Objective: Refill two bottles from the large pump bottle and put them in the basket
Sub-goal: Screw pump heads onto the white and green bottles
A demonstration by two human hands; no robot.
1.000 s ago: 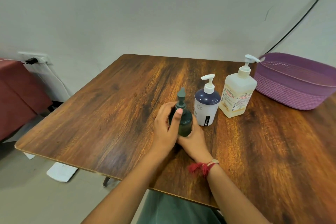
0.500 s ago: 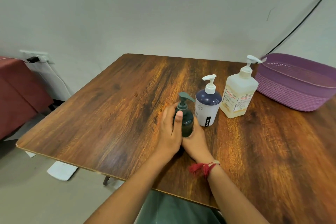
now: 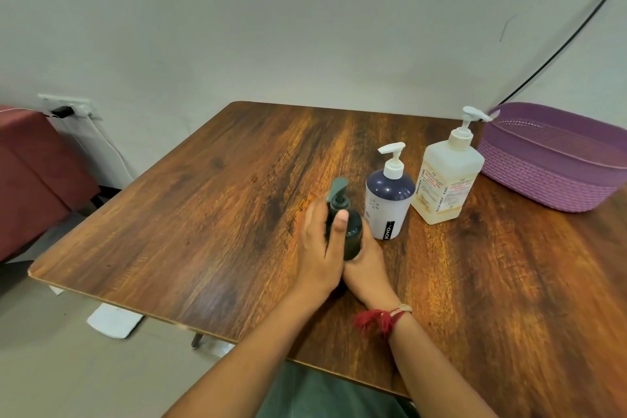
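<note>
The little dark green bottle (image 3: 352,237) stands upright mid-tabletop (image 3: 203,231). The left hand (image 3: 320,249) is wrapped round its body, thumb across the front, and the right hand (image 3: 368,266) holds its base from 5 o'clock. It looks like smooth rigid plastic, probably light and a bit slippery, so I'd grip the body and twist at the pump collar. The navy bottle (image 3: 390,205) sits just beside it at 2 o'clock, with the big pump bottle (image 3: 446,185) and purple basket (image 3: 549,180) further that way.

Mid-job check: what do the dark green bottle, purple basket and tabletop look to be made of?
The dark green bottle looks like plastic: smooth, semi-glossy, soft highlight on its shoulder; glass is not ruled out. The purple basket looks moulded plastic: matte, woven-look ribs, perforated inner wall. The tabletop is probably wood-grain laminate: thin edge, slight sheen.
</note>
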